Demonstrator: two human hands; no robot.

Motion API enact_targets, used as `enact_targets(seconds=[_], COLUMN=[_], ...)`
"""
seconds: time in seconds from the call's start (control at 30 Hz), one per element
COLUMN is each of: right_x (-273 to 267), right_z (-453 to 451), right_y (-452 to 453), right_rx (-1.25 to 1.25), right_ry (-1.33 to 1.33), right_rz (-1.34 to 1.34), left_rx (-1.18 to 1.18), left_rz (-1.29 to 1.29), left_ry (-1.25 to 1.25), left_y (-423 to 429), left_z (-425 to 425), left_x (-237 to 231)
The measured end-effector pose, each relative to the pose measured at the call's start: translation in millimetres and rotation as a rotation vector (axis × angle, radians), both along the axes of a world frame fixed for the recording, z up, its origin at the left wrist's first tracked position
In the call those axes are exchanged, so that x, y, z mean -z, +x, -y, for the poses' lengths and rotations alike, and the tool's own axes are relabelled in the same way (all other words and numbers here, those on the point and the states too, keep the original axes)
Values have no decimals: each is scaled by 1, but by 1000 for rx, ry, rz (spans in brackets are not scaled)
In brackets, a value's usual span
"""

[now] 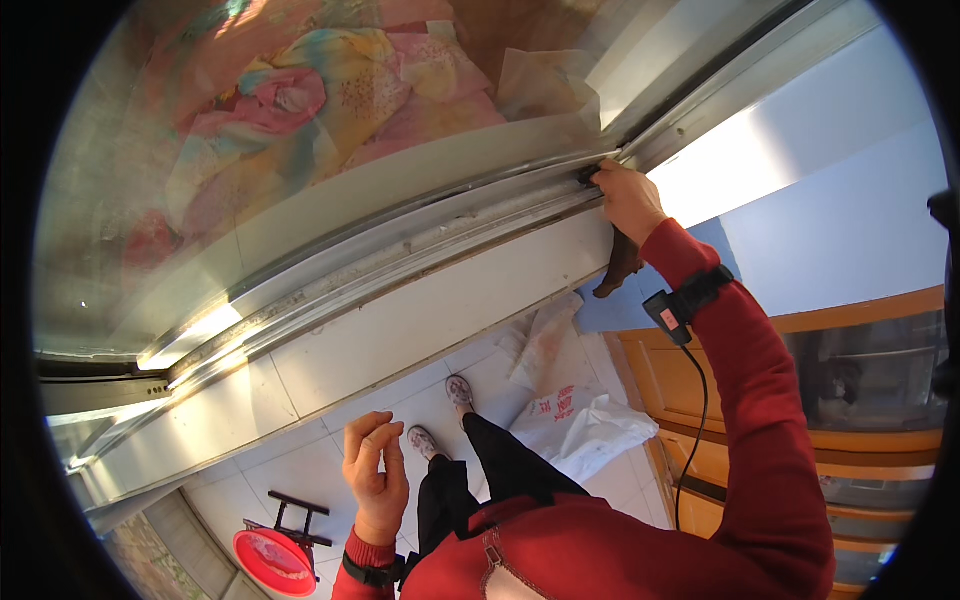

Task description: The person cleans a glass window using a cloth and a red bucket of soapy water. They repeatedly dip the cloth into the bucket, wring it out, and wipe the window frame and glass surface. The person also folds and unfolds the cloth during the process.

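My right hand (628,196) reaches to the right-hand corner of an aluminium sliding-window track (420,244). It grips a dark brown cloth (622,264), part of which hangs below the hand over the tiled sill (442,307). A dark bit at my fingertips presses into the track; whether it is the same cloth is hard to tell. My left hand (375,469) is raised in front of my body, away from the sill. Its fingers are loosely bent, with nothing visible in them.
A red plastic basin (276,562) with cloudy liquid sits by a dark folding stool (300,517) at lower left. White plastic bags (574,431) lie on the tiled floor. An orange-brown wooden cabinet (675,375) stands on the right. Colourful fabric (360,82) shows behind the glass.
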State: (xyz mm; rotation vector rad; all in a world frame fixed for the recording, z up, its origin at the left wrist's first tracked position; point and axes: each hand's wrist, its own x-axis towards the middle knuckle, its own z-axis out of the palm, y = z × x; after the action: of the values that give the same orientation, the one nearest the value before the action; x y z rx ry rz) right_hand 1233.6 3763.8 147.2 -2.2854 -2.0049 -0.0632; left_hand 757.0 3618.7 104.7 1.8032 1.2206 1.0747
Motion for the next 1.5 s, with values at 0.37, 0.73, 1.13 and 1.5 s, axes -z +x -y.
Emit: enact_targets(seconds=[0.37,0.73,1.13,1.5], right_x=[3,21,25,-9], right_z=[11,-9,-7,14], right_y=[-14,-54,-209,-373], right_rx=[142,118,-225,-519], right_ry=[123,13,148,208], right_rz=[162,91,-184,-701], left_rx=[-77,-129,-166,-146], left_rz=[-35,28,87,54], left_ry=[-11,-90,-35,-54], left_y=[-8,-32,-67,-91], left_z=[-10,9,39,91], left_x=[0,12,6,-1])
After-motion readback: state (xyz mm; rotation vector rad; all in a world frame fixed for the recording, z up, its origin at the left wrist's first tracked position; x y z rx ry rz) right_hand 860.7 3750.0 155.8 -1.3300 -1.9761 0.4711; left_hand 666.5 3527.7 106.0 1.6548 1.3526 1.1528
